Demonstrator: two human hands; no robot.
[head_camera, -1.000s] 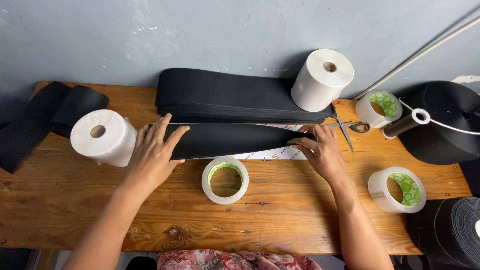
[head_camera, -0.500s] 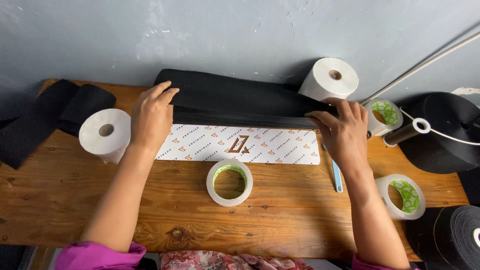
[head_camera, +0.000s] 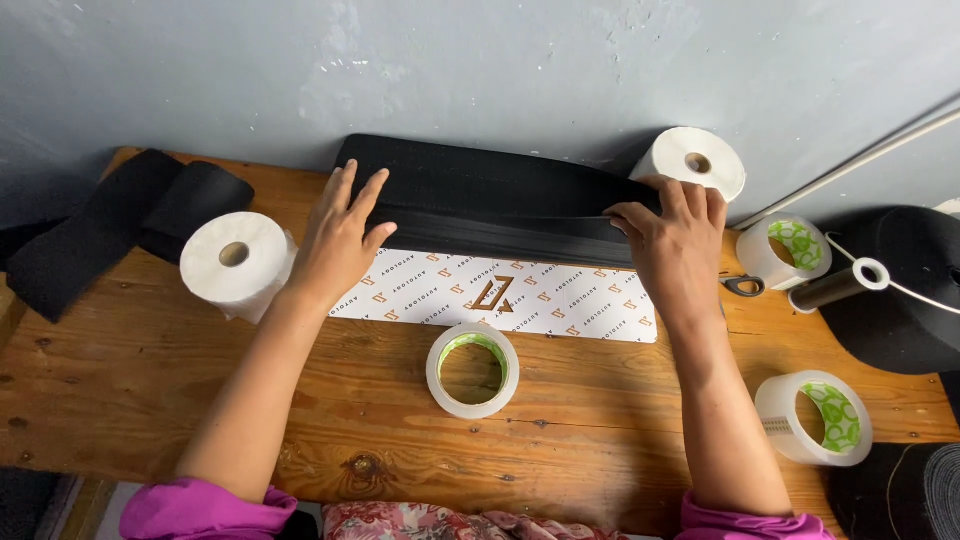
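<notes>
A person's two bare forearms reach away from the camera over a worn wooden table (head_camera: 300, 440) set against a pale grey painted wall (head_camera: 480, 70); bright pink sleeves are cut off at the bottom edge. The left hand (head_camera: 335, 245) lies flat with fingers spread on the near left part of a long folded stack of black elastic webbing (head_camera: 490, 195), which lies along the back of the table by the wall. The right hand (head_camera: 675, 245) curls over the stack's right end, fingertips bent onto the black material; how firmly it grips cannot be told. Just in front of the stack, partly tucked under it, lies a long white paper sheet printed with small orange marks (head_camera: 500, 295). A roll of clear packing tape with a green-patterned core (head_camera: 472, 370) sits near the table's middle, in front of the sheet. A white roll of paper tape (head_camera: 235, 265) stands beside the left wrist, and another white roll (head_camera: 695, 160) is half hidden behind the right hand. Two more clear tape rolls with green cores (head_camera: 790, 250) (head_camera: 815, 420) sit at the right. Only the handles of a pair of scissors (head_camera: 742, 286) show beside the right wrist. Loose black webbing (head_camera: 110, 225) trails off the left edge, and a large black spool (head_camera: 900, 300) is cut off at the right.
</notes>
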